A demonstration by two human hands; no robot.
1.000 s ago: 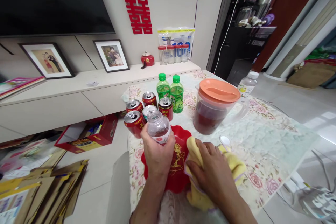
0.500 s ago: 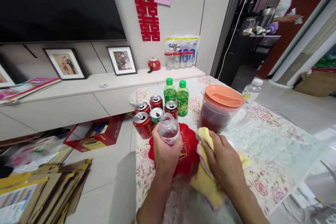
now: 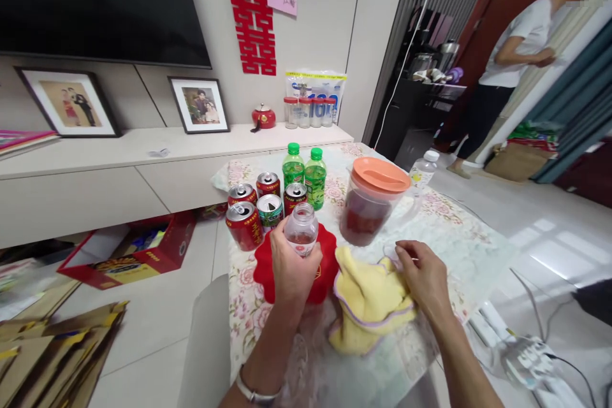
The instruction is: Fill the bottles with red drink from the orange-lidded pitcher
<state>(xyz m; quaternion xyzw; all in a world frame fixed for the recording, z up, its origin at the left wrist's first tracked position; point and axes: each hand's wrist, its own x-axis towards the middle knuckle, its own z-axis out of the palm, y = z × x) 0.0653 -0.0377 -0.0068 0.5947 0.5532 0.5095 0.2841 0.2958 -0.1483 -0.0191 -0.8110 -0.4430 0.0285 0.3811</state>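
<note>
The counter (image 3: 471, 255), under its floral cover, spread below both hands and out beyond them. I had the big orange-lidded jug (image 3: 363, 217) past the hands, roughly midway between them. The yellow cloth (image 3: 375, 296) lay bunched in the gap between the hands, nearer the right one. Beneath and around the left hand I saw the red scalloped dish (image 3: 265, 274).

The hands were apart. The left hand (image 3: 291, 271) was wrapped round the clear bottle (image 3: 302, 229), thumb on one side, fingers on the other, its open mouth uppermost. The right hand (image 3: 428, 277) had its fingertips drawn close together at the cloth's far edge; I could not tell whether they pinched anything. Two green-capped bottles (image 3: 315, 185) stood beyond the left hand, and the drink cans (image 3: 245, 229) clustered beyond it and to its left.

I judged the bottle light, smooth and rather slippery if wet, best gripped round its labelled body, with the neck left free. I could not tell whether its reddish tint was drink or the dish showing through. The cloth looked soft and limp, best gathered by a thick fold. Smallest was a pale round piece (image 3: 391, 251) by the right fingertips, perhaps a cap, thin enough to want an edge pinch.
</note>
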